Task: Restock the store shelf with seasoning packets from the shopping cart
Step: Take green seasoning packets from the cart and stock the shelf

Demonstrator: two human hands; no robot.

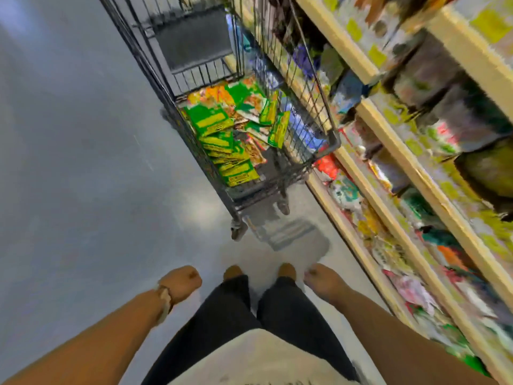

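We face the long cream-edged store shelf [416, 168] running down the right of the frame, its stock blurred. Centre top stands the dark wire shopping cart [319, 112], parked just beside the shelf, with a heap of green-and-yellow seasoning packets [222, 140] in its basket. At the bottom, our left hand [181, 283] hangs curled in a loose fist and our right hand [323, 279] hangs relaxed, both holding nothing. Best, we judge, to step up close and grip a small tidy stack.
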